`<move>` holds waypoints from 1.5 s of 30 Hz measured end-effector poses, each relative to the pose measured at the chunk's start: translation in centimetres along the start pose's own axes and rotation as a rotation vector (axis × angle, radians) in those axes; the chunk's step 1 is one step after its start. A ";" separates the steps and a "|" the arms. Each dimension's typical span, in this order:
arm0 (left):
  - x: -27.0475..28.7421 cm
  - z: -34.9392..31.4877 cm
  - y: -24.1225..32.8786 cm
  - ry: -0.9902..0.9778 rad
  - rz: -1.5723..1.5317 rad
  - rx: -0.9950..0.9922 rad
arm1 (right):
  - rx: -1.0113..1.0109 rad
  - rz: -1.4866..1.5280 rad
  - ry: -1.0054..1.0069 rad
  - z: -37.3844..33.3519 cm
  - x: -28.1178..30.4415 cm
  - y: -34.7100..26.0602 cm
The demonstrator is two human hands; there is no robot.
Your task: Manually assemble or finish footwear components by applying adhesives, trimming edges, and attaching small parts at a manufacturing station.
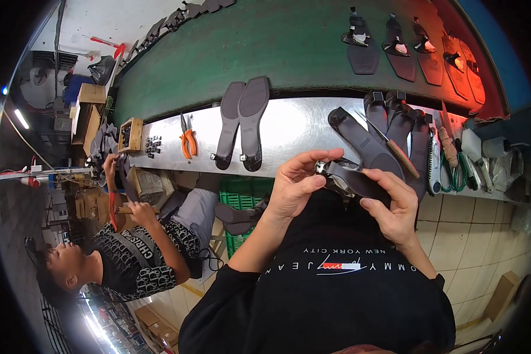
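Observation:
My left hand (298,186) pinches the toe end of a dark sandal (359,180), where a shiny square ornament shows between the fingers. My right hand (393,206) grips the same sandal further along, thumb and fingertips closed on its edge. The sandal is held in front of my chest, just off the near edge of the metal bench. Beside my hands, several dark sandals (363,138) lie fanned out on the bench. A wooden-handled awl (402,158) rests across them.
Two finished-looking soles (254,121) lie sole-up on the metal strip (289,127), with orange-handled pliers (187,141) to their left. Sandals (363,53) line the green conveyor belt (295,47). At left a co-worker (141,248) sits holding a tool. A green crate (242,192) stands below.

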State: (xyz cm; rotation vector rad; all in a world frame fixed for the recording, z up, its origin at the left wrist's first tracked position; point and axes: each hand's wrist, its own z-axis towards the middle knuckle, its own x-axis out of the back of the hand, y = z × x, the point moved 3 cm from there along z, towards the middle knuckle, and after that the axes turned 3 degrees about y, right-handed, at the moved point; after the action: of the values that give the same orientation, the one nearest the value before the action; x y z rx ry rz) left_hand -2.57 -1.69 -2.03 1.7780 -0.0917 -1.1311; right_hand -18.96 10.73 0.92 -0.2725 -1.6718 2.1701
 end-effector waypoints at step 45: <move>0.1 -0.1 0.1 -0.204 0.318 -0.183 | 0.228 -0.332 -0.099 1.8 0.6 -2.9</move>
State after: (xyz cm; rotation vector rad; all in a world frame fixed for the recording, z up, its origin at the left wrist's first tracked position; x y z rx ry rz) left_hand -2.42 -1.77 -2.00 1.4244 -0.3686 -1.0485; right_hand -19.72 9.99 4.27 0.1677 -1.3837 2.1183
